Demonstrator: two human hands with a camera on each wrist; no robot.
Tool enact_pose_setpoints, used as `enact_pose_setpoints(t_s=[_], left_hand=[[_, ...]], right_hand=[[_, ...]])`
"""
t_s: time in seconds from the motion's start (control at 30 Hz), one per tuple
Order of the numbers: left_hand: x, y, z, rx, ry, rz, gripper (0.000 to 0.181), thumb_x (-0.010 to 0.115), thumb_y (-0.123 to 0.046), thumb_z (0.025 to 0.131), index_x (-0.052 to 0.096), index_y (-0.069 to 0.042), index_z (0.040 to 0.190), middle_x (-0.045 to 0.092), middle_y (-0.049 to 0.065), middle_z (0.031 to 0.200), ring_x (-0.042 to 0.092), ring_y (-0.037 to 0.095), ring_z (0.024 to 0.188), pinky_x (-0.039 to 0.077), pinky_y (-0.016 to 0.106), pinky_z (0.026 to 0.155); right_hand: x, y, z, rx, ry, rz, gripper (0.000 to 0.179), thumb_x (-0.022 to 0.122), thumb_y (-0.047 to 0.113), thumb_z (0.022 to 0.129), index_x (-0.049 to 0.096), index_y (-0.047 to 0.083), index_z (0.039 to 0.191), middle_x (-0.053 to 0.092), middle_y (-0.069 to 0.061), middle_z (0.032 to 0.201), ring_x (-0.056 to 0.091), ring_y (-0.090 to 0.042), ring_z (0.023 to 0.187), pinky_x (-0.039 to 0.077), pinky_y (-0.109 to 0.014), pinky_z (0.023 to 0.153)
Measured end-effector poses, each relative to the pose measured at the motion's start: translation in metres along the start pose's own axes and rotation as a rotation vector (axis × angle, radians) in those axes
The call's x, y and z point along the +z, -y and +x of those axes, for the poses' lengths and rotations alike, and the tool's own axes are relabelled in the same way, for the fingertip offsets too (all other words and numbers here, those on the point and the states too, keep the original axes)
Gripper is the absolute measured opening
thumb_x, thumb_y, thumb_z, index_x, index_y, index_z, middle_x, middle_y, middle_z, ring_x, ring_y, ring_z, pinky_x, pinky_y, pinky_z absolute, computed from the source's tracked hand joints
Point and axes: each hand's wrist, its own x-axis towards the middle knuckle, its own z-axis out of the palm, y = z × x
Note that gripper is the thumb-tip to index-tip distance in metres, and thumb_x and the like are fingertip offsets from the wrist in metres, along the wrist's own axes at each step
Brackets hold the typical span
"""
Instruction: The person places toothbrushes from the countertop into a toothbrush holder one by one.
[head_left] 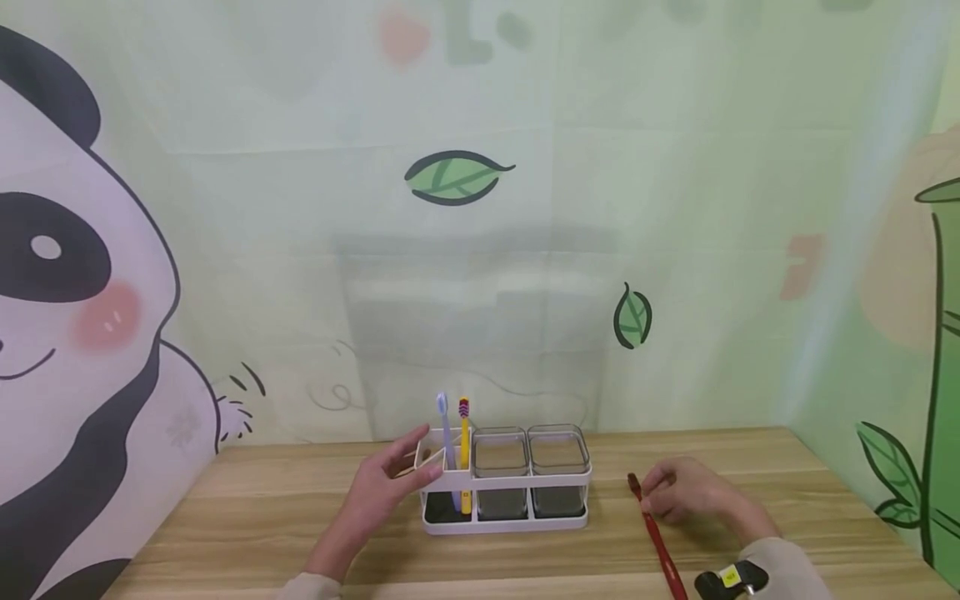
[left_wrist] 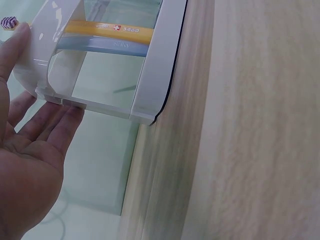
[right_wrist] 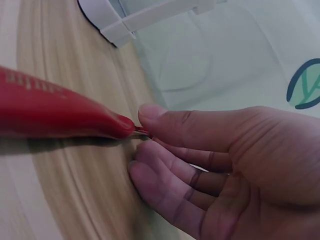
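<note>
A white toothbrush holder (head_left: pixel 510 482) stands on the table. My left hand (head_left: pixel 382 479) grips its left end, the thumb at the front of the upper frame and the fingers round the side. A pale blue toothbrush (head_left: pixel 447 433) and a yellow toothbrush (head_left: pixel 465 442) stand upright in its left section, heads up. To the right of the holder, my right hand (head_left: pixel 686 490) pinches a red toothbrush (head_left: pixel 662 552) at its neck, between thumb and fingers. Its dark red head points away from me; its thick red handle (right_wrist: pixel 60 107) extends toward the near edge.
Two clear square cups (head_left: pixel 558 450) sit in the holder's middle and right sections. The wood-grain table (head_left: pixel 300 467) ends at a printed cloth backdrop (head_left: pixel 480 275) with a panda and leaves. A black device (head_left: pixel 731 579) is strapped at my right wrist.
</note>
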Motion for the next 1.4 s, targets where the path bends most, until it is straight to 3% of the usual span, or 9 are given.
enact_pose_setpoints(t_s=[0.2,0.43,0.7,1.13,1.4], left_hand=[[0.000,0.000,0.000,-0.004,-0.002,0.012,0.067,0.084,-0.024,0.094,0.057,-0.011,0.154,0.054,0.020,0.155,0.056,0.044,0.136,0.051,0.053,0.109],[0.000,0.000,0.000,-0.007,0.000,0.005,0.069,0.085,-0.025,0.094,0.056,-0.011,0.155,0.054,0.020,0.155,0.057,0.044,0.136,0.051,0.052,0.109],[0.000,0.003,0.002,-0.016,-0.005,0.031,0.070,0.085,-0.030,0.093,0.057,-0.014,0.155,0.054,0.018,0.156,0.057,0.043,0.136,0.051,0.052,0.109],[0.001,0.003,0.003,-0.011,0.002,0.023,0.071,0.085,-0.029,0.093,0.056,-0.012,0.155,0.054,0.018,0.156,0.056,0.043,0.137,0.050,0.052,0.110],[0.001,0.000,0.001,-0.008,0.007,0.006,0.070,0.085,-0.028,0.094,0.055,-0.011,0.155,0.053,0.019,0.156,0.055,0.044,0.137,0.050,0.053,0.110]], right_hand=[[0.008,0.005,0.003,0.088,-0.070,-0.068,0.016,0.079,0.000,0.089,0.068,-0.005,0.100,0.068,-0.008,0.087,0.067,-0.020,0.077,0.063,-0.037,0.070],[0.012,0.011,0.003,0.107,-0.100,-0.132,0.013,0.080,0.000,0.088,0.068,-0.003,0.092,0.067,-0.007,0.083,0.067,-0.018,0.075,0.063,-0.034,0.068],[0.016,0.013,0.004,0.129,-0.142,-0.133,0.012,0.079,-0.001,0.088,0.068,-0.005,0.089,0.069,-0.007,0.077,0.069,-0.019,0.070,0.063,-0.032,0.065],[0.018,0.011,0.004,0.136,-0.175,-0.077,0.007,0.074,-0.001,0.088,0.074,-0.007,0.093,0.070,-0.008,0.078,0.068,-0.020,0.071,0.061,-0.033,0.064],[0.003,0.015,0.001,0.066,-0.183,-0.026,0.016,0.069,0.000,0.092,0.073,-0.010,0.103,0.072,-0.008,0.083,0.068,-0.021,0.076,0.063,-0.036,0.067]])
